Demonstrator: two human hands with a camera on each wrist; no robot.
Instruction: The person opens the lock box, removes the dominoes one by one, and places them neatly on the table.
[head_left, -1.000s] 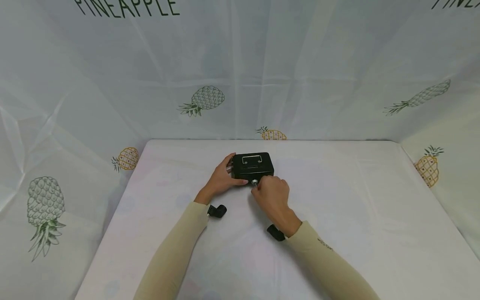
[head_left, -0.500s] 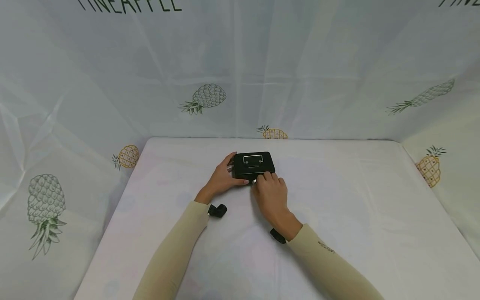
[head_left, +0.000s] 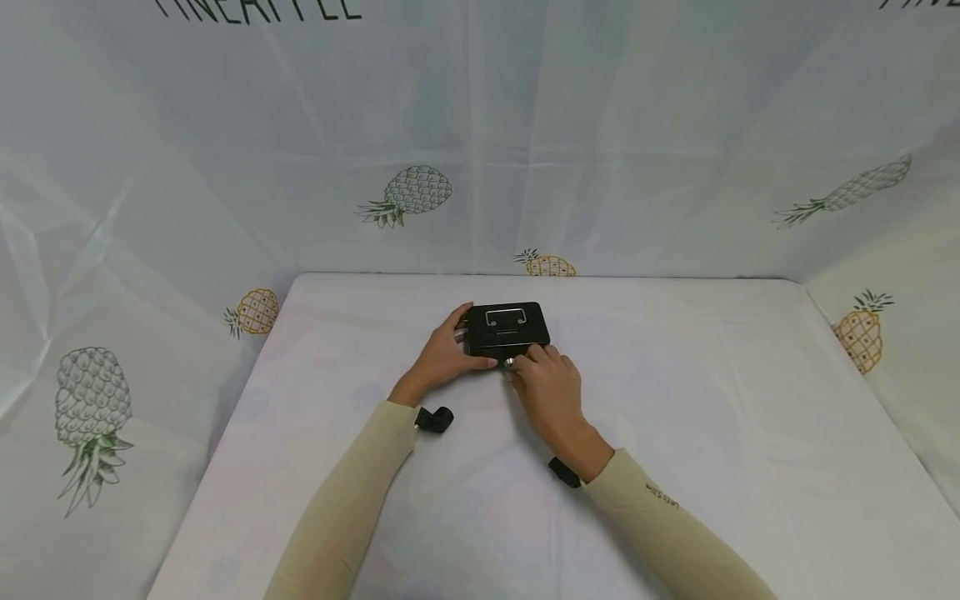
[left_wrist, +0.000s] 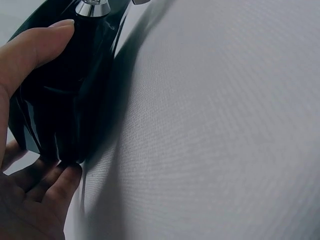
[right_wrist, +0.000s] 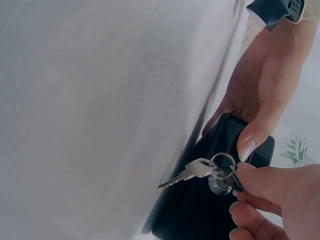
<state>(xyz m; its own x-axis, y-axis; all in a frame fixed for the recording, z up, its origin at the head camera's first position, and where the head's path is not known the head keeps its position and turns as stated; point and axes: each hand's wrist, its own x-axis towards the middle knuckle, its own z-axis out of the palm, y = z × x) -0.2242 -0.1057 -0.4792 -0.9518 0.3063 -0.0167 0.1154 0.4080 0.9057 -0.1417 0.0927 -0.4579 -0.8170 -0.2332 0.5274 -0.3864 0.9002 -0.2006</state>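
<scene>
My left hand (head_left: 441, 353) curls round the left end of the box (head_left: 510, 323), presumably steadying it on the worktop (head_left: 637, 492). Just beside it, my right hand (head_left: 551, 392) pinches a key (right_wrist: 237, 183) at the lock (right_wrist: 218, 187), a grip suited to twisting; another key (right_wrist: 198, 168) hangs from the ring (right_wrist: 223, 154).

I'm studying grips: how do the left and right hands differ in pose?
The left hand wraps the end of the black box; the right hand pinches what looks like a key, mostly hidden, at the lock. The left hand's thumb stands wide apart from its fingers; the right hand's thumb nearly meets its forefinger. Both come from beige sleeves.
</scene>
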